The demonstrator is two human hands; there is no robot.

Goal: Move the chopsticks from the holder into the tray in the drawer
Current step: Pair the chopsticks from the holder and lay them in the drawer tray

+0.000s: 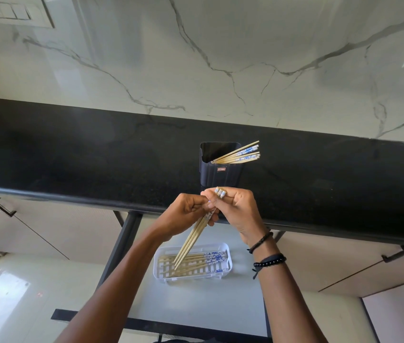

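White marble wall (220,58) with grey veins at 12 o'clock of the head view, black stone bench (72,149) beneath it across the full width. Just above centre on the bench, dark holder (219,174) standing upright, with several waiting chopsticks (241,153) leaning out toward 2 o'clock, propped on its rim, not yet moved.

Directly in front of the holder, both hands closed on one small bundle of chopsticks (191,241). Right hand (238,209) curled round the patterned tops, left hand (186,214) pinching the shafts just below, probably squaring the sticks up before laying them down. Plain tips aimed down toward 7 o'clock, over the white slotted tray (157,271) in the open drawer (196,300) at 6 o'clock. Whether touching the tray or not, impossible to tell.

Lying flat in the tray, side by side, placed chopsticks (210,257) with patterned ends toward 3 o'clock, likely the lie for the bundle to match. Task judged partway done. Dark bracelets (267,263) round the right wrist.
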